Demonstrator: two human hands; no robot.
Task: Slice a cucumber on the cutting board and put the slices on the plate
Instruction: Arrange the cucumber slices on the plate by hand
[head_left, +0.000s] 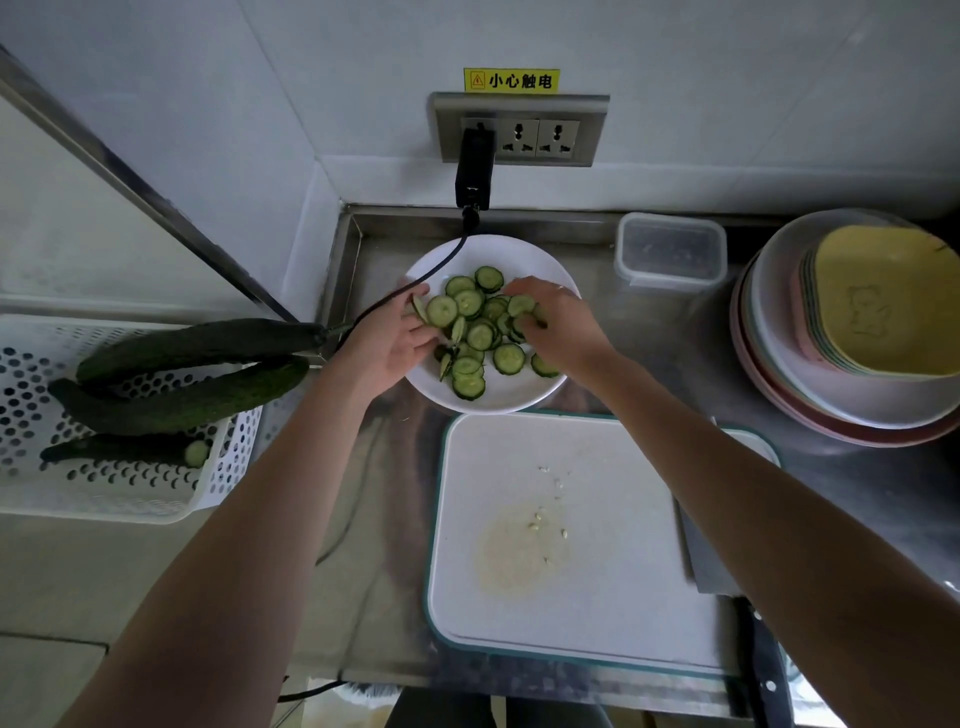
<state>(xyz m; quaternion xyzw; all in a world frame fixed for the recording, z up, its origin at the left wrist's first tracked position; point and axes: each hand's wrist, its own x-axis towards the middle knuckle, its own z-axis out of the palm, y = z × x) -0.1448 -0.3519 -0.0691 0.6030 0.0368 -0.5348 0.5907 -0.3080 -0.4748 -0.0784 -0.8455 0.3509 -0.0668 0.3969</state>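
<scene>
Over the white plate (524, 402) behind the cutting board (566, 540), my left hand (387, 345) and right hand (558, 325) each pinch cucumber slices (480, 335) piled on it, below a wall socket (519, 130) whose yellow label (511, 80) reads 小心触电.

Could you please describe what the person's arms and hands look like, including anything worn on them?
Both forearms are bare right up to the frame edge: no sleeves, gloves, watch or bracelet are visible. The left hand shows nothing worn. The right hand seems to carry a thin, pale ring on one finger, though it is too small to be sure.
</scene>
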